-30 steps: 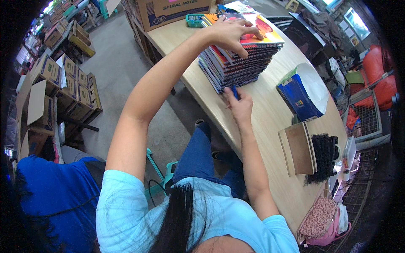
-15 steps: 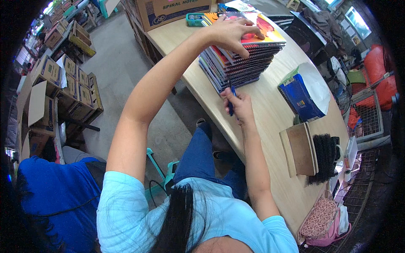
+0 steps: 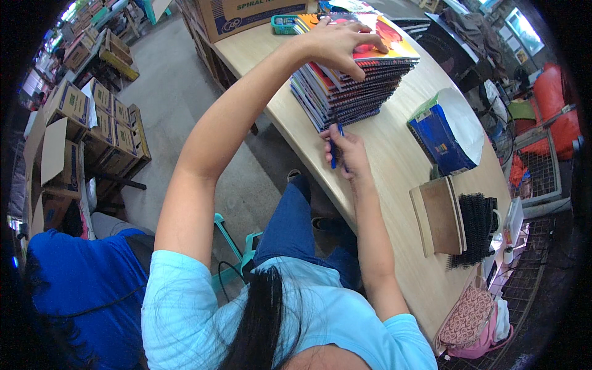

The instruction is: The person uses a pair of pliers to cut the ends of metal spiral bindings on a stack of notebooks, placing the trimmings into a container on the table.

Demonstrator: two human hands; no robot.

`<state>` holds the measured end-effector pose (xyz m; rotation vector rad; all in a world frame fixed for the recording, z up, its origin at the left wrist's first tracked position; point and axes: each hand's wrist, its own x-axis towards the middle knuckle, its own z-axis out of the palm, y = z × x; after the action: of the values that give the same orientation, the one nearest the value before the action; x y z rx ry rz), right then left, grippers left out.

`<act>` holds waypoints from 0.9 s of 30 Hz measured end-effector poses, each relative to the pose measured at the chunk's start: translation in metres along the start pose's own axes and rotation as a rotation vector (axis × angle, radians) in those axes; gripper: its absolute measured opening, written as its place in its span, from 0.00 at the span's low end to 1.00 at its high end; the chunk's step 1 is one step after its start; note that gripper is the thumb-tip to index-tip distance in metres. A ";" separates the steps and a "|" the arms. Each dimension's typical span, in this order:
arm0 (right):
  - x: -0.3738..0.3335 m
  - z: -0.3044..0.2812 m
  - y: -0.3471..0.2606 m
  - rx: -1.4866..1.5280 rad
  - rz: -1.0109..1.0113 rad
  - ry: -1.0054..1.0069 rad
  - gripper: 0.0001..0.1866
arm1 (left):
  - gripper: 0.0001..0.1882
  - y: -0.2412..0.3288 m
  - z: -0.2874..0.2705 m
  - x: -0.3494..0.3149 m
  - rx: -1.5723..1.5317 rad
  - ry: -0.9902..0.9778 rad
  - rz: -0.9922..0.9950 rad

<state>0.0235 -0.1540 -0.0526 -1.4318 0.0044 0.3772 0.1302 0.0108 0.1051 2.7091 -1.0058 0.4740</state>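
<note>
A tall stack of spiral notebooks [image 3: 361, 92] stands on the table, its black coils facing me and a bright yellow-red cover uppermost. My left hand [image 3: 338, 48] lies across that top cover with its fingers spread, open and gripping nothing. Closed around blue-handled pliers [image 3: 333, 154], my right hand [image 3: 349, 151] is just in front of the stack's lower near corner. The tips of the pliers are too small and too hidden to show whether they touch a coil.
On the curved wooden table [image 3: 385, 197], a blue box with white paper [image 3: 441, 135] stands to the right. Nearer are brown boards [image 3: 438, 216] beside black coils [image 3: 475, 231]. A teal basket [image 3: 283, 24] and a carton [image 3: 253, 15] stand behind. Someone in blue [image 3: 86, 290] is at my left.
My right hand has turned slightly and drawn the pliers a little down, away from the coils. My left hand stays on the top cover, almost unmoved.
</note>
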 end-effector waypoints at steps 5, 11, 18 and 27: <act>-0.010 0.010 0.008 -0.729 -0.436 0.446 0.29 | 0.42 0.002 -0.001 -0.002 -0.018 -0.030 -0.012; -0.014 0.015 0.008 -0.990 -0.611 0.579 0.27 | 0.42 0.002 -0.001 -0.001 0.003 -0.022 -0.020; 0.002 -0.004 0.008 0.123 0.149 -0.032 0.24 | 0.42 0.005 -0.001 -0.002 -0.014 -0.021 -0.022; -0.014 0.012 0.010 -0.891 -0.430 0.440 0.27 | 0.41 0.003 0.002 -0.001 0.023 -0.003 -0.016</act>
<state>0.0049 -0.1452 -0.0576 -2.3083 -0.1268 -0.3544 0.1279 0.0091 0.1032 2.7366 -0.9848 0.4812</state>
